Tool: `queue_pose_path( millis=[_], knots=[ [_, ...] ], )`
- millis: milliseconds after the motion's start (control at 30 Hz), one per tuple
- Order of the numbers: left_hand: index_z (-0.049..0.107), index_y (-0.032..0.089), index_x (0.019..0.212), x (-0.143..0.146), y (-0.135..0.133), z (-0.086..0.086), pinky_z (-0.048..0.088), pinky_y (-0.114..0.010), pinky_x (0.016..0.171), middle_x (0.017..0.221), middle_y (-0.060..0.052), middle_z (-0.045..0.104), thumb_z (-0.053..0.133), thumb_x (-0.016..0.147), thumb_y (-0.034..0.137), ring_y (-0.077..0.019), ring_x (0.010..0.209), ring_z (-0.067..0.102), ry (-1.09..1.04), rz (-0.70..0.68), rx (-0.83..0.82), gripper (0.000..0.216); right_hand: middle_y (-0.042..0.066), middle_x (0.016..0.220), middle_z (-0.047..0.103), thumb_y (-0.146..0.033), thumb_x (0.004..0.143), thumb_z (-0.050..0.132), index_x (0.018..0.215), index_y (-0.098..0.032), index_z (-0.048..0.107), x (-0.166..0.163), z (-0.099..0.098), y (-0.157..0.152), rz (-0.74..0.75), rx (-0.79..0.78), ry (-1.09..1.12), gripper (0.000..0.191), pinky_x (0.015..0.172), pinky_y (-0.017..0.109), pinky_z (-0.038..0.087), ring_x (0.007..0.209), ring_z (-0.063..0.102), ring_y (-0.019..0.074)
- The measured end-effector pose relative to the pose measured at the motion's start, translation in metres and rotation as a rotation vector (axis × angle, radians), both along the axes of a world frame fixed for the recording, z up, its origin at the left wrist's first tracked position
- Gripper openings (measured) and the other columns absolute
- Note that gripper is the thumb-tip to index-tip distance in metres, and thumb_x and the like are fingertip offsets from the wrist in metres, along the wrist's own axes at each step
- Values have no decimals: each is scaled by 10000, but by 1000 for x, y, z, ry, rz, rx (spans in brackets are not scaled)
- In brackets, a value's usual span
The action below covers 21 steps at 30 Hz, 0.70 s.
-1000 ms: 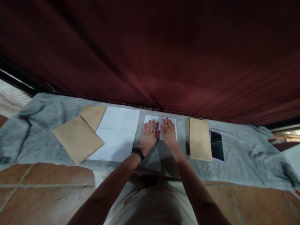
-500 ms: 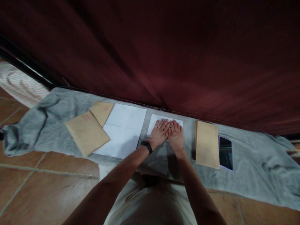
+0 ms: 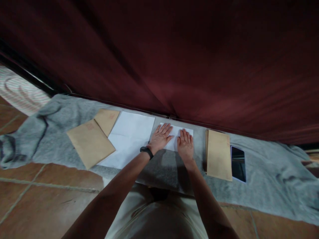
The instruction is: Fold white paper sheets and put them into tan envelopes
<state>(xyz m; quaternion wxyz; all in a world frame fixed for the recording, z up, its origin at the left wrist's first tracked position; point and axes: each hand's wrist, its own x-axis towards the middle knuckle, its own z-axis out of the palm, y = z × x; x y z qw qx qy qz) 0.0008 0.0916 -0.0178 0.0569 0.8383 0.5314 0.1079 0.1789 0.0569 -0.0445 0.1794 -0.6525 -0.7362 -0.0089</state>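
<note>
A small white piece of paper (image 3: 174,141), seemingly folded, lies on the grey cloth in front of me. My left hand (image 3: 160,137) rests flat across its left part, fingers stretched and thumb pointing right. On its right part lies my right hand (image 3: 185,144), palm down with the fingers extended. A gap between the two hands shows the paper's middle. Left of my left hand, a larger white sheet (image 3: 133,132) with crease lines lies flat. A brown envelope (image 3: 91,142) overlaps that sheet's left side, and another brown envelope (image 3: 107,119) lies partly beneath it.
A stack of brown envelopes (image 3: 219,154) lies to the right, beside a dark-screened phone (image 3: 238,164). The grey cloth (image 3: 271,172) covers the long narrow surface. A dark red curtain (image 3: 174,59) hangs right behind it. Tiled floor (image 3: 57,196) shows in front.
My hands have slid apart across the small paper, the left one moving left, and its middle is now uncovered. The view has shifted slightly.
</note>
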Motion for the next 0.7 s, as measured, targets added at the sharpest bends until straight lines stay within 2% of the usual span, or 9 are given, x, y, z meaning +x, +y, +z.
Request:
queue_pose_path(
  millis=[167,300,433,700],
  knots=[
    [409,151,1560,-4,-1,-3,175,-472,1285,1654,-90,343,326,1060,430,-264,1562,243,24,74,8,579,144,1594,440,-261,1074,328,1542,-121,433,-4,5,5,-12,-32,41,500,1232,501,260,1488,381,259],
    [401,134,1564,-3,-2,-5,187,-491,1281,1658,-103,330,339,1054,410,-284,1558,251,43,65,25,584,103,1586,463,-273,1072,339,1524,-159,471,-16,8,13,100,-64,102,485,1239,482,251,1471,408,246],
    [404,118,1560,-1,-3,-3,192,-521,1275,1650,-119,336,341,1050,373,-298,1548,276,75,69,40,574,86,1584,466,-309,1075,356,1513,-169,491,-24,5,16,152,-68,102,479,1242,521,225,1475,400,281],
    [426,67,1537,2,-6,-1,198,-522,1271,1616,-177,389,334,1059,364,-318,1517,345,131,44,81,571,91,1584,466,-343,1072,384,1519,-189,487,-2,2,20,164,-10,58,484,1221,522,269,1466,408,290]
  ],
)
